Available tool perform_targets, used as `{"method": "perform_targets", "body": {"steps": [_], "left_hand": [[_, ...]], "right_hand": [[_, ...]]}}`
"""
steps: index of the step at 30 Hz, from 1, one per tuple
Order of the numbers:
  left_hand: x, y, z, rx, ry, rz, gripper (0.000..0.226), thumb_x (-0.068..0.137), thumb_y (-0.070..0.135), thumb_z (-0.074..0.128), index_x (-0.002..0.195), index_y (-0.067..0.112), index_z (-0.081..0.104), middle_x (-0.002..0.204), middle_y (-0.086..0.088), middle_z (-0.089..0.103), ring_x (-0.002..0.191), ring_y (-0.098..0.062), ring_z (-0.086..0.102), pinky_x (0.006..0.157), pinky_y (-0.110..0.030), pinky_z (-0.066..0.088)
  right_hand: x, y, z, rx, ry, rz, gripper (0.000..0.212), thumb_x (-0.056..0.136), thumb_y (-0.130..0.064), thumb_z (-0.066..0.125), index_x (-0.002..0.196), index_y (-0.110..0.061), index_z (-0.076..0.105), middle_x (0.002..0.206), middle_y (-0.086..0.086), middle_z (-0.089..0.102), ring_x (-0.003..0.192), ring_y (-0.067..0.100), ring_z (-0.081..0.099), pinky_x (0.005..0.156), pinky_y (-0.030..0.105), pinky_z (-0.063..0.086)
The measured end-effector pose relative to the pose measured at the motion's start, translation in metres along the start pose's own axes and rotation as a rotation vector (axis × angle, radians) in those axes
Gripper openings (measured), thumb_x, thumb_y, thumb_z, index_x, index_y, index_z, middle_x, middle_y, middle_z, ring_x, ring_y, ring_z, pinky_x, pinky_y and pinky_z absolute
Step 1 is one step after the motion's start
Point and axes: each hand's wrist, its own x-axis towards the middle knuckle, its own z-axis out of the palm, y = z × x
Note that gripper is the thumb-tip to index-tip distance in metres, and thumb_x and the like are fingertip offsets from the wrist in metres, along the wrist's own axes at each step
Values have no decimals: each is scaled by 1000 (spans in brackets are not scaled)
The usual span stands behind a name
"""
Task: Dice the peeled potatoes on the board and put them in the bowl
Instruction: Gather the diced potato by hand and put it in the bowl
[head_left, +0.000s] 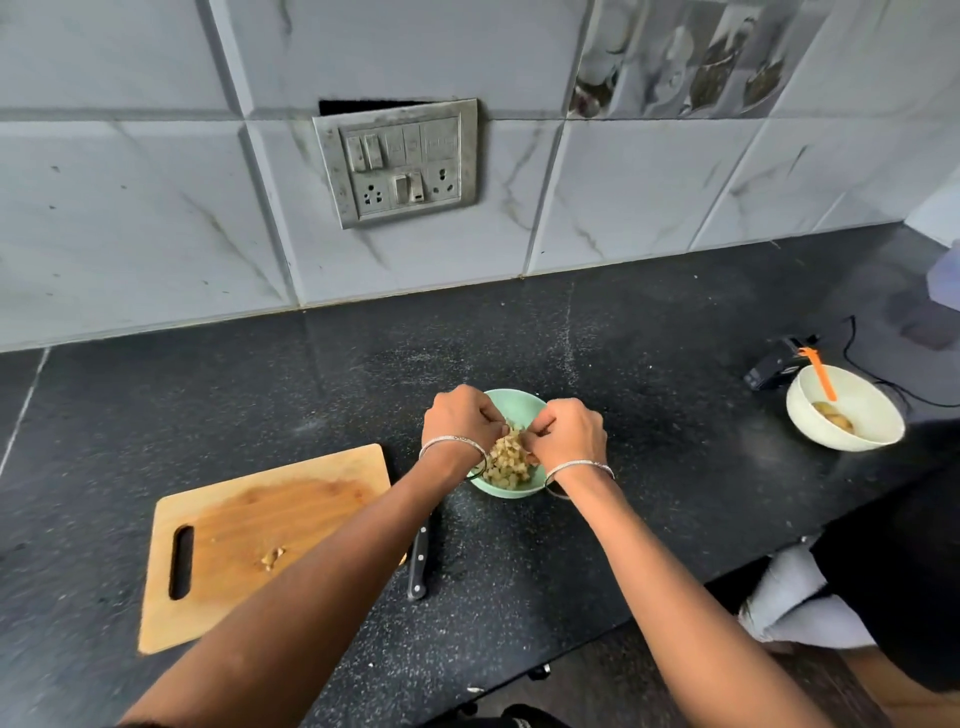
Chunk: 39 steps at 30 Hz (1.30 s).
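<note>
A mint-green bowl stands on the black counter and holds a heap of diced potato. Both my hands hover over it, knuckles up and fingers curled inward. My left hand and my right hand each hold potato dice at the fingertips, just above the heap. To the left lies the wooden cutting board, with only a few potato scraps on it. A black-handled knife lies on the counter between board and bowl, its blade hidden under my left forearm.
A white bowl with peelings and an orange peeler sits at the right. Behind it is a black device with a cable. The tiled wall carries a switch panel. The counter's front edge runs diagonally at lower right.
</note>
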Motion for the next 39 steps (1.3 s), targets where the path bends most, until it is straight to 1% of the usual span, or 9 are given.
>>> {"method": "perform_targets", "body": {"steps": [2, 5, 8, 13, 18, 22, 27, 34, 39], "left_hand": [[-2, -1, -1, 8, 3, 13, 14, 76, 12, 71, 72, 25, 74, 77, 6, 72, 76, -15, 66, 67, -25, 49], [-5, -2, 0, 61, -62, 47, 40, 74, -3, 54, 79, 30, 76, 85, 4, 71, 81, -18, 65, 68, -26, 51], [-9, -4, 3, 71, -66, 51, 41, 75, -2, 54, 85, 31, 75, 97, 2, 69, 89, -21, 64, 70, -27, 49], [-17, -2, -2, -51, 67, 76, 26, 76, 8, 61, 89, 28, 71, 83, 11, 67, 85, -13, 64, 74, -25, 49], [-23, -13, -13, -115, 28, 169, 39, 71, -3, 54, 88, 26, 74, 85, 9, 71, 80, -9, 64, 76, -24, 53], [-31, -37, -25, -191, 78, 108, 26, 73, 6, 69, 89, 26, 74, 73, 10, 67, 63, -5, 56, 67, -21, 46], [-45, -86, -49, -206, 95, 5, 24, 75, 8, 72, 87, 29, 73, 79, 9, 70, 69, -6, 63, 72, -24, 54], [-71, -171, -97, -206, 206, -192, 24, 75, 12, 77, 89, 31, 71, 81, 7, 69, 70, -15, 68, 72, -41, 59], [-93, -206, -114, -141, 227, -308, 23, 73, 6, 76, 93, 19, 73, 78, 3, 68, 74, -18, 66, 72, -34, 55]], "right_hand": [[-3, -1, -1, 10, 5, -46, 6, 76, -15, 74, 77, -21, 75, 80, 1, 73, 85, 25, 67, 79, 31, 53], [-6, 0, -2, -66, -209, -146, 27, 84, -10, 63, 104, -22, 76, 101, 5, 74, 101, 25, 66, 90, 30, 51], [-9, 0, -1, -136, -303, -134, 40, 86, -5, 56, 120, -23, 69, 117, 14, 65, 110, 32, 61, 96, 36, 50], [-15, -4, -2, -102, 22, -120, 14, 81, -11, 70, 91, -20, 76, 95, 8, 72, 95, 31, 65, 84, 36, 54], [-24, -4, -1, -187, -130, -156, 32, 85, -11, 68, 116, -20, 70, 116, 12, 65, 115, 31, 55, 96, 36, 48], [-28, -10, 10, 56, 123, -218, 14, 79, -7, 70, 86, -20, 74, 87, -4, 73, 84, 18, 68, 81, 39, 56], [-53, -33, 34, 151, 188, -427, 18, 77, 1, 68, 81, -17, 72, 82, -3, 68, 75, 14, 63, 74, 33, 53], [-81, -68, 89, 127, -75, -517, 17, 84, -6, 64, 93, -16, 75, 92, -3, 72, 83, 13, 65, 82, 30, 51], [-91, -91, 122, -11, -257, -502, 29, 92, -13, 55, 117, -17, 69, 116, -1, 68, 109, 19, 61, 99, 31, 45]]}}
